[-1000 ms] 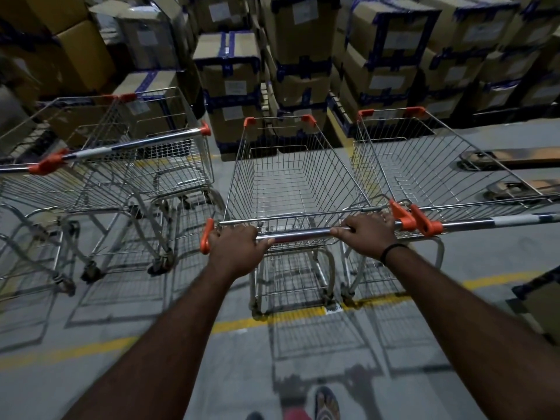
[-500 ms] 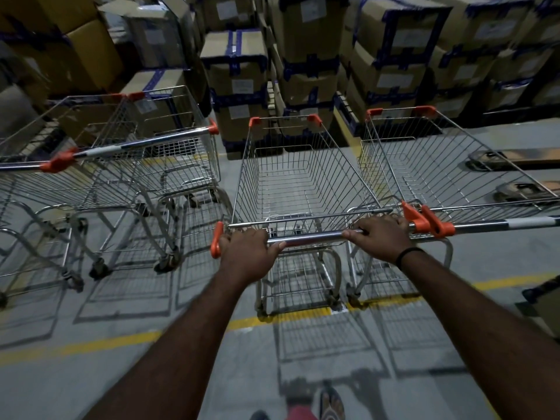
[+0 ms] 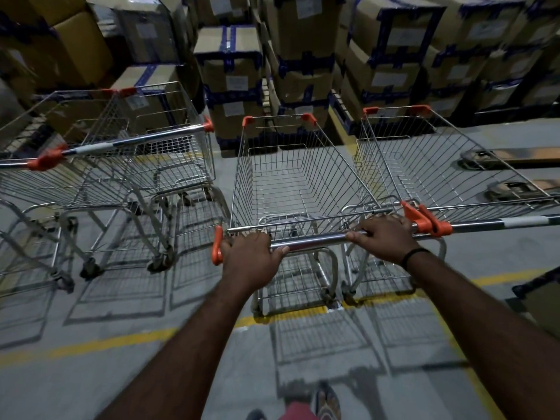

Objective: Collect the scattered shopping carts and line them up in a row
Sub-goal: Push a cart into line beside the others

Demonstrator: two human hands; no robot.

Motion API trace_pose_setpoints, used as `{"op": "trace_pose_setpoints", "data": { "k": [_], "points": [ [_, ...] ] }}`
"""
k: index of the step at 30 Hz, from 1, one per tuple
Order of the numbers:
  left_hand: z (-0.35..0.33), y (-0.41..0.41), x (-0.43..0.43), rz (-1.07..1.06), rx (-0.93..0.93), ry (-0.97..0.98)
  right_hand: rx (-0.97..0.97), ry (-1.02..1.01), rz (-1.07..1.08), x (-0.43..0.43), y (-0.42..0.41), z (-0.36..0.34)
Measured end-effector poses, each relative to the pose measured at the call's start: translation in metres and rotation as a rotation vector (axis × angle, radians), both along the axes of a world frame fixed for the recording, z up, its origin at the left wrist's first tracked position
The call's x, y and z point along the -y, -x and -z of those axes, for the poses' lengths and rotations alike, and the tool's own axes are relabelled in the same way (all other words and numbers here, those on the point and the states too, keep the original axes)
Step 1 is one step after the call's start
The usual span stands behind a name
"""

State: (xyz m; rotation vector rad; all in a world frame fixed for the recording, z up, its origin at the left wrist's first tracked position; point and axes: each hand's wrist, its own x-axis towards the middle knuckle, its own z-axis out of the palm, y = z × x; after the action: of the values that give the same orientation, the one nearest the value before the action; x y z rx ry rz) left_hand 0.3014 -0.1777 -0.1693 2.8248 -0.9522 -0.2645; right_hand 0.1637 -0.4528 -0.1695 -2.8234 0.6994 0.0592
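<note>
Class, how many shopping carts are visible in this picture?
4. Centre cart, held by left hand and right hand; right cart beside it; left cart standing apart; far-left cart, cut off by the edge. More may lie outside view.

Dim grey floor [image 3: 91, 374], stacked cardboard boxes [image 3: 303, 31]

This is a warehouse or stockroom. Beyond the left hand [image 3: 251, 259] and right hand [image 3: 385, 241] rise tall stacks of cardboard boxes [image 3: 306, 40], blue-taped and white-labelled. Wire shopping carts [image 3: 303, 177] stand on a grey concrete floor [image 3: 91, 386], with a yellow line [image 3: 100, 344] painted across it nearer than the hands. Pallet-truck forks [image 3: 515, 153] lie beyond the right hand.
</note>
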Motion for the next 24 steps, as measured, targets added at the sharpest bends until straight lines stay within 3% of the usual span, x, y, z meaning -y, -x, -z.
{"op": "trace_pose_setpoints", "data": {
  "k": [24],
  "points": [
    [-0.004, 0.008, -0.006, 0.019, -0.035, 0.02, 0.042, 0.011, 0.004, 0.0, 0.013, 0.01]
  ]
}}
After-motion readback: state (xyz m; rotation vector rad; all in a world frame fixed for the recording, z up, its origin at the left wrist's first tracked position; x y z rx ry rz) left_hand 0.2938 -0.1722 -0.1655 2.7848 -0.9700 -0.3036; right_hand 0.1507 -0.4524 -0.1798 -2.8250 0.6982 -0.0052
